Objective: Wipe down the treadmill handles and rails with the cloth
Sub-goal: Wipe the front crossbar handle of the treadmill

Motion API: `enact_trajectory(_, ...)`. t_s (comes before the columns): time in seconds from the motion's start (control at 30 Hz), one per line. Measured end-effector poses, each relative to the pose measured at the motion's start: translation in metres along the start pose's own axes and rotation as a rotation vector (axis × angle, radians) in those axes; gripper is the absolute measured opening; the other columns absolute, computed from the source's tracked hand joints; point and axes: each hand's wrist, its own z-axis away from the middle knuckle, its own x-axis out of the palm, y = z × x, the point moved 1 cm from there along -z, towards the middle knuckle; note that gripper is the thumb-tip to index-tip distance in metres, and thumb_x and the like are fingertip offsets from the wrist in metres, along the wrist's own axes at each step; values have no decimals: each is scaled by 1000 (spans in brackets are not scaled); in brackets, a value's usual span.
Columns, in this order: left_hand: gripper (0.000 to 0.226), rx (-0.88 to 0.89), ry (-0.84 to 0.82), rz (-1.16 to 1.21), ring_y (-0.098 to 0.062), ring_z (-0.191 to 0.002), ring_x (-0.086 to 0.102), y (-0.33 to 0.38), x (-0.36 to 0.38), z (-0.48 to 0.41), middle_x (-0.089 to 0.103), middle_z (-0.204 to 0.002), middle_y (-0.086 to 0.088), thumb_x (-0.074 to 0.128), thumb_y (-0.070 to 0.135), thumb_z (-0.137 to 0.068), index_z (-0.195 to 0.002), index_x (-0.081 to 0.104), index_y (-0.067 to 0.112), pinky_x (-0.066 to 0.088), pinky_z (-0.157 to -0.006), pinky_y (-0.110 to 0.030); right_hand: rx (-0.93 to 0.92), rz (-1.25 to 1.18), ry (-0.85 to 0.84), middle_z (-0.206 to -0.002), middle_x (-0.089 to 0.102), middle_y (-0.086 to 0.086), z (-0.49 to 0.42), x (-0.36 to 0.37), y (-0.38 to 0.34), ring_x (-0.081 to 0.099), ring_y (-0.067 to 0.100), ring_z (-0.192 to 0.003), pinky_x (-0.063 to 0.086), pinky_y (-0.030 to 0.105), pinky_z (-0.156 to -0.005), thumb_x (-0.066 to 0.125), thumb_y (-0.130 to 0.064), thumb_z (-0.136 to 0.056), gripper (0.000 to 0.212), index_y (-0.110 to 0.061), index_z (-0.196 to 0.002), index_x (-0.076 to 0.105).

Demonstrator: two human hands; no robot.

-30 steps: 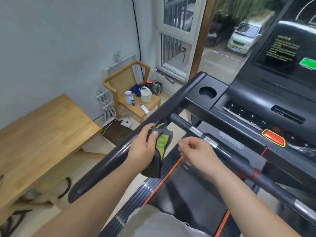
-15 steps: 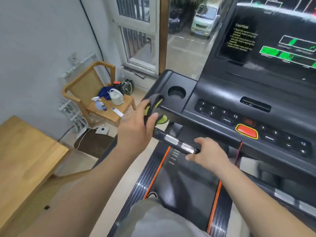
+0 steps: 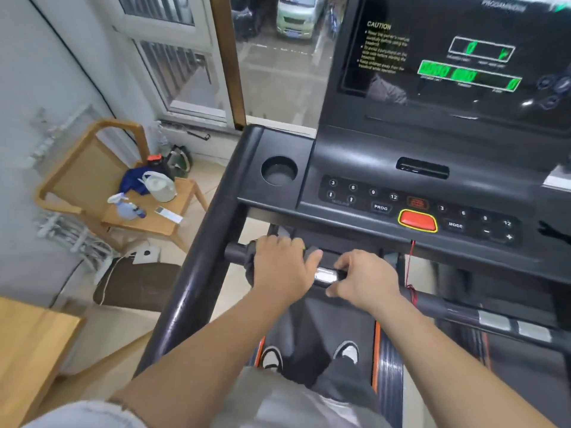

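You are pressing the cloth (image 3: 249,271) around the left end of the front handlebar (image 3: 234,252) with your curled left hand (image 3: 284,267), your right hand (image 3: 364,279) clasping the bar just beside it, the side rail (image 3: 197,273) likely awaiting wiping.

My left hand (image 3: 282,267) hides most of the cloth (image 3: 249,270); both it and my right hand (image 3: 367,279) cover stretches of the bar (image 3: 326,275). At 1 o'clock, the screen (image 3: 438,63) is cropped, its text blurred.
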Motion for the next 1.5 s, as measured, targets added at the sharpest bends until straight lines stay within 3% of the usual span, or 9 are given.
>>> enact_trajectory(0.1, 43, 178, 186, 160, -28, -90, 57, 26, 19, 19, 67, -93, 0, 45, 57, -98, -103, 65, 20, 41, -91, -44, 25, 18, 24, -76, 66, -10, -3, 1, 3, 64, 19, -81, 48, 26, -64, 70, -38, -67, 18, -24, -73, 63)
enact_trajectory(0.23, 46, 378, 204, 102, -25, -101, 59, -30, 20, 18, 66, -110, 4, 51, 60, -97, -118, 62, 20, 44, -98, -42, 54, -36, -81, -78, 69, -15, -9, -4, 2, 67, 12, -82, 46, 24, -63, 85, -45, -53, 35, -29, -80, 68)
enact_trajectory(0.37, 40, 176, 121, 44, -25, -94, 62, -86, -8, 5, 69, -98, 3, 45, 58, -100, -104, 64, 23, 45, -90, -38, 60, -70, -132, -81, 69, -18, -16, -4, 1, 67, 10, -85, 49, 25, -68, 88, -44, -48, 43, -32, -85, 69)
enact_trajectory(0.5, 41, -69, 89, -8, -31, -90, 62, -19, -5, 1, 70, -91, -4, 37, 54, -100, -94, 63, 23, 40, -92, -45, 59, -68, -95, -81, 69, -17, -13, -1, 3, 66, 10, -85, 50, 26, -71, 86, -46, -53, 40, -30, -84, 68)
enact_trajectory(0.63, 32, 177, 196, 142, -27, -84, 59, 38, 19, 15, 66, -85, 1, 45, 48, -98, -93, 62, 22, 37, -87, -42, 29, -35, 22, -73, 64, -10, -7, 2, 5, 63, 20, -79, 49, 28, -64, 62, -38, -72, 16, -22, -72, 60)
enact_trajectory(0.73, 33, 331, 193, 92, -26, -82, 60, 9, 14, 13, 65, -84, 3, 47, 53, -94, -95, 61, 22, 43, -81, -41, 48, -54, -10, -81, 65, -15, -3, 3, 4, 65, 15, -86, 51, 28, -69, 79, -43, -62, 26, -28, -77, 64)
enact_trajectory(1.0, 36, 101, 206, -45, -27, -87, 62, -81, -6, 7, 67, -88, 0, 40, 46, -103, -98, 62, 19, 42, -95, -41, 98, -48, -28, -91, 70, -16, -5, 0, -4, 68, 13, -95, 52, 26, -76, 90, -46, -55, 43, -32, -91, 70)
enact_trajectory(1.3, 49, 210, 271, 105, -32, -145, 41, -76, 35, 66, 49, -153, -4, 48, 36, -103, -146, 52, 14, 27, -122, -56, 104, -89, -11, -97, 67, -18, -2, 3, -1, 64, 12, -99, 50, 27, -80, 89, -46, -59, 45, -35, -96, 65)
enact_trajectory(1.5, 42, 120, -23, -148, -29, -96, 61, -61, -12, -4, 69, -103, -1, 23, 45, -106, -111, 59, 24, 42, -87, -44, 97, -57, -38, -92, 67, -16, -7, 0, -4, 65, 13, -93, 53, 27, -78, 86, -40, -58, 39, -32, -91, 67)
